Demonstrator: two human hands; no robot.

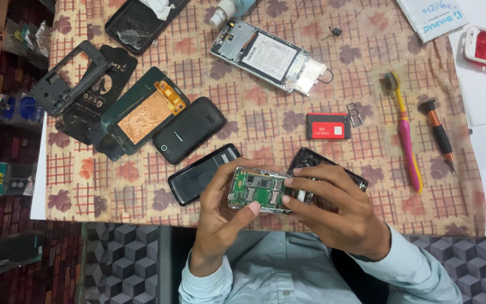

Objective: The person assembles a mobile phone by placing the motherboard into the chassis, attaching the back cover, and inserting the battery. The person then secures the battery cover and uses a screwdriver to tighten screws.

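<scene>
I hold a small phone body with its green circuit board [259,190] showing, just above the near edge of the desk [254,129]. My left hand [220,211] grips its left end, my right hand [338,208] closes on the right end. Behind it lie a black back cover [201,174], a red battery [328,125] and a pink toothbrush [406,135].

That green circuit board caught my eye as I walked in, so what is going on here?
A person holds the green circuit board in its metal frame with both hands: left hand gripping its left end, right hand its right. Around it on the patterned tablecloth lie black phone shells, a red and black battery, a pink and yellow toothbrush and a small screwdriver.
</scene>
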